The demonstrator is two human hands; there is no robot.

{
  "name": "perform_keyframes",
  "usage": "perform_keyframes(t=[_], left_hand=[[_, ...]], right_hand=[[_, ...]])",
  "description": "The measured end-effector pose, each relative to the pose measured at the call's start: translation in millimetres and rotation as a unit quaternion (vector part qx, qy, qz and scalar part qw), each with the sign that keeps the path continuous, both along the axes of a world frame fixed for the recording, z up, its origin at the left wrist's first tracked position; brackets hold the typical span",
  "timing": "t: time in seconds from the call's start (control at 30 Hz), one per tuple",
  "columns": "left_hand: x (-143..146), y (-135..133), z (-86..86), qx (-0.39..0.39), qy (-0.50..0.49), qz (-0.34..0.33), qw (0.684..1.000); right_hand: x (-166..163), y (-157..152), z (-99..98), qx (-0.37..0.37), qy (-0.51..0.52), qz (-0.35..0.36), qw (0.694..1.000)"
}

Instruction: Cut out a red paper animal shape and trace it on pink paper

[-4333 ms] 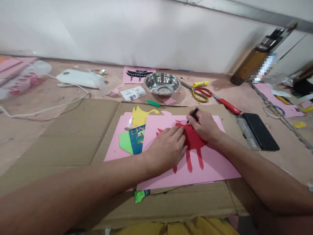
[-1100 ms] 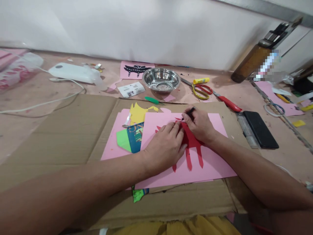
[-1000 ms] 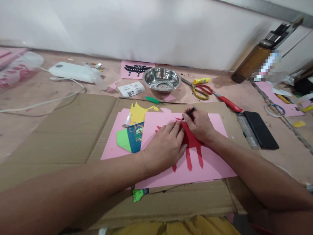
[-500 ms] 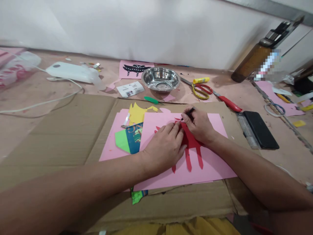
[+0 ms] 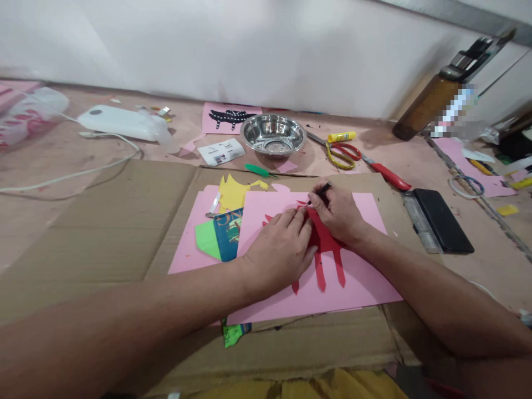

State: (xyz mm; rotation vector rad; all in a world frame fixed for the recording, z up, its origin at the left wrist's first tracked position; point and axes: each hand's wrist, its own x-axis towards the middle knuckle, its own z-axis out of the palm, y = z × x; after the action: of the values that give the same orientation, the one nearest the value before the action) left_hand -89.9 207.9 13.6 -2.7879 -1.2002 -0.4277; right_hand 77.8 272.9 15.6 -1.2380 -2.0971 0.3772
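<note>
My left hand (image 5: 282, 244) lies flat with its fingers stretched out, pressing on a red paper cutout (image 5: 326, 238). Strips like legs hang from the cutout's lower edge, and part of it is hidden under both hands. In my right hand (image 5: 338, 210) is a short, dark pen (image 5: 323, 190), pinched with its point at the upper edge of the red shape, close to my left fingertips. Beneath the cutout is a pink paper sheet (image 5: 361, 288), which overlaps a second pink sheet (image 5: 189, 249).
Cardboard (image 5: 103, 233) covers the tabletop under the papers. Yellow scraps (image 5: 233, 194) lie left of the hands. Behind stand a steel bowl (image 5: 273, 136), scissors (image 5: 341, 155), a glue stick (image 5: 342, 136) and a red-handled tool (image 5: 390, 176). A black phone (image 5: 443, 220) lies at right.
</note>
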Motion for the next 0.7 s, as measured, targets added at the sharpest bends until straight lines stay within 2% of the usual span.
perform_keyframes(t=[0.7], left_hand=[[-0.2,-0.3,-1.0,0.008,-0.005,-0.003,1.000]], right_hand=[[-1.1,-0.7,-0.6,0.001,0.005,-0.006,1.000]])
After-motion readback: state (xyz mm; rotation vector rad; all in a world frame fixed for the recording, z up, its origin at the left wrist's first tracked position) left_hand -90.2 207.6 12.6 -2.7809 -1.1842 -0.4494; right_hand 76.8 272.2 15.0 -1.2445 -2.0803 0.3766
